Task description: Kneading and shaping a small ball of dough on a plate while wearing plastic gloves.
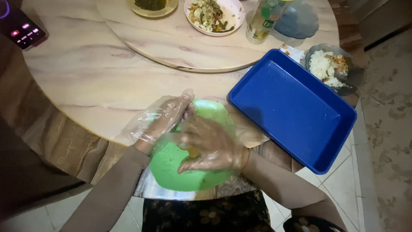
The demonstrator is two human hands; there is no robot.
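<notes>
Both hands wear thin clear plastic gloves and work over a green plate that sits at the near edge of the counter. Left hand lies half curled at the plate's far left rim, fingers loosely bent; whether it grips the rim or only steadies it cannot be told. Right hand is cupped palm down above the plate's middle, fingertips closed on a small yellow-orange morsel that rests on or just above the plate.

Step in hand, as judged: shaping or picking up the morsel on the plate. Any further move calls for a gentle pinch and a steady plate, since the plate overhangs the counter edge.

Count, placed from the green plate:
- one blue rectangular tray, empty, just beside it on the right
- one grey dish of rice, beyond the tray
- one white dish of mixed vegetables, far side, on a round turntable
- one yellow-rimmed dish, far side, partly out of view
- one bottle, far right
- one dark device with lit red buttons, far left
</notes>
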